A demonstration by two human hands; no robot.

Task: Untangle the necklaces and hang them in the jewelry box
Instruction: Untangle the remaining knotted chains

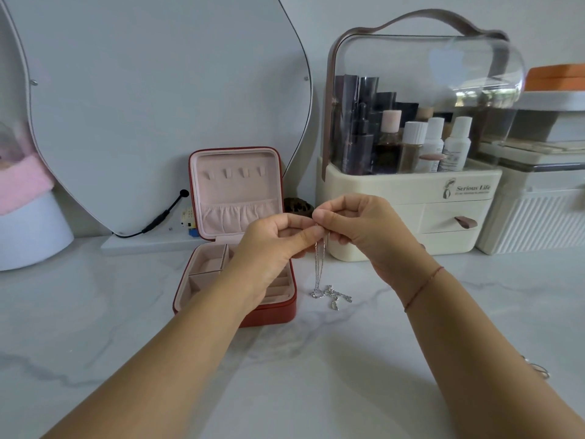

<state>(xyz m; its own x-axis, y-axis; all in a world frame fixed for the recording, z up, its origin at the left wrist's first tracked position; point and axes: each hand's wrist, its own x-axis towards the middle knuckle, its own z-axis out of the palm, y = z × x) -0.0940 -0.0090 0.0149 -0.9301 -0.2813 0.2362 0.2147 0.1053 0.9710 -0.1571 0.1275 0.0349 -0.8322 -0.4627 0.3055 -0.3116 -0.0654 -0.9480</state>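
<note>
Between the two hands, above the marble counter (126, 343), the silver necklaces (319, 267) hang as thin strands. Their lower end lies in a small knotted heap on the stone, just beside the right front corner of the red jewelry box (275, 315). The left hand (269, 248) and the right hand (357, 226) meet at the top of the strands, each pinching the chain between thumb and fingertips; which strand belongs to which necklace I cannot tell. The box stands open, and the four small hooks (234, 173) in its pink lid carry nothing. I judge that the untangling step is in hand and the hanging is not yet begun. The next move probably asks for a slow, gentle pulling apart of the strands, so that the knot loosens and does not tighten. Behind stands a cream cosmetics organizer (408, 191).
</note>
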